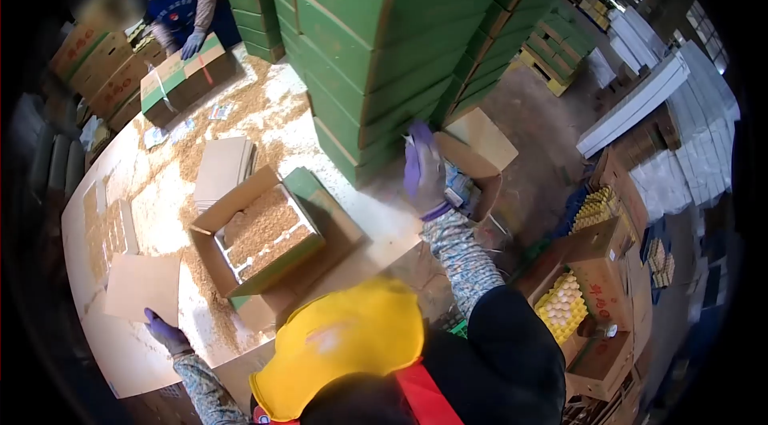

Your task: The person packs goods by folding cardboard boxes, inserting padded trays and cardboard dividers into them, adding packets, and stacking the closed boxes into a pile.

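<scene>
My left hand (166,333), in a purple and grey glove, grips the near edge of a flat cardboard sheet (144,287) over the left of the table. My right hand (424,173), gloved alike, is raised beside the stacked green boxes (344,49). Its fingers look closed, with a small pale bit at the tips that I cannot make out. Below it is an open carton (488,197) with blue-and-white packets (459,186). Between my hands sits an open box (280,261) filled with brown loose bedding (268,225) around a white tray edge.
Cardboard sheets (222,173) lie stacked behind the open box. Scattered bedding covers much of the white table (84,265). A co-worker (180,1) handles a closed box (188,77) at the far end. Eggs in a yellow tray (562,305) stand in a carton at right.
</scene>
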Available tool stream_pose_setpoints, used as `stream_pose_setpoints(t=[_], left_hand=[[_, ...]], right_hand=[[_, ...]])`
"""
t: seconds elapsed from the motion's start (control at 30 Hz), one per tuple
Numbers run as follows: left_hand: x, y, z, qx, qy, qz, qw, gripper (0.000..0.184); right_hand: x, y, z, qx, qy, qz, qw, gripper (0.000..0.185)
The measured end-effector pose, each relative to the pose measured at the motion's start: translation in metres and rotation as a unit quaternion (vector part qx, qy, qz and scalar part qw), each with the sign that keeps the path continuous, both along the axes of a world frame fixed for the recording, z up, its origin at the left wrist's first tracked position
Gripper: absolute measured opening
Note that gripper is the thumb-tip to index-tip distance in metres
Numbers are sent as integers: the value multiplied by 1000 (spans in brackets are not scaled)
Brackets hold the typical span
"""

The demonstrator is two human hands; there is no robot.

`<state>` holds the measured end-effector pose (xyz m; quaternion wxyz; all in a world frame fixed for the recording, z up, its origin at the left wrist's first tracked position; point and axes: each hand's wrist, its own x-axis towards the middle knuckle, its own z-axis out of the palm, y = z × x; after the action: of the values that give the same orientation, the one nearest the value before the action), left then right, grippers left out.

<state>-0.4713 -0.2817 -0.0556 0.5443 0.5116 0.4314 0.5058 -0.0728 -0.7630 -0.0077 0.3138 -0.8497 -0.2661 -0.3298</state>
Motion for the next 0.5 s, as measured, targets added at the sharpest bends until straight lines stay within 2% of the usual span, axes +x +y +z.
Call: stream_pose_setpoints(t=[0.03, 0.07, 0.13, 0.17, 0.2, 0.27, 0.3, 0.33, 0.37, 0.4, 0.43, 0.47, 0.5], left_hand=[[2, 7, -2, -7, -31, -60, 998, 56], [2, 12, -9, -11, -66, -109, 992, 56], [2, 50, -64, 46, 122, 53, 990, 52], [37, 10, -30, 105, 63, 18, 992, 50], [62, -2, -22, 114, -19, -48, 992, 48], [95, -27, 10, 34, 78, -99, 992, 43], [110, -29, -1, 329, 143, -66, 931, 37], [122, -54, 36, 423, 224, -170, 861, 35], [128, -88, 79, 491, 308, -276, 767, 37], [140, -109, 94, 501, 346, -373, 700, 44], [149, -110, 62, 486, 385, -470, 628, 43], [156, -113, 29, 420, 435, -536, 589, 40], [162, -109, 16, 354, 418, -623, 559, 34]], right_hand=[[-11, 24, 22, 113, 32, 87, 989, 43], [-37, 57, 46, 181, -8, 87, 980, 28], [-65, 116, 26, 66, -55, 279, 957, 42], [-79, 146, 16, 11, -58, 379, 924, 50], [-95, 180, -2, -164, 46, 360, 917, 59], [-98, 206, -34, -215, 224, 269, 911, 66], [-83, 213, -45, -45, 284, 325, 901, 70], [-61, 217, -49, 112, 349, 359, 858, 62], [-63, 207, -11, 274, 460, 400, 744, 56], [-66, 197, 32, 440, 532, 409, 597, 51], [-48, 199, 29, 328, 475, 394, 715, 47], [-50, 212, 25, 183, 450, 436, 758, 44], [-53, 224, 20, 35, 387, 475, 789, 40]])
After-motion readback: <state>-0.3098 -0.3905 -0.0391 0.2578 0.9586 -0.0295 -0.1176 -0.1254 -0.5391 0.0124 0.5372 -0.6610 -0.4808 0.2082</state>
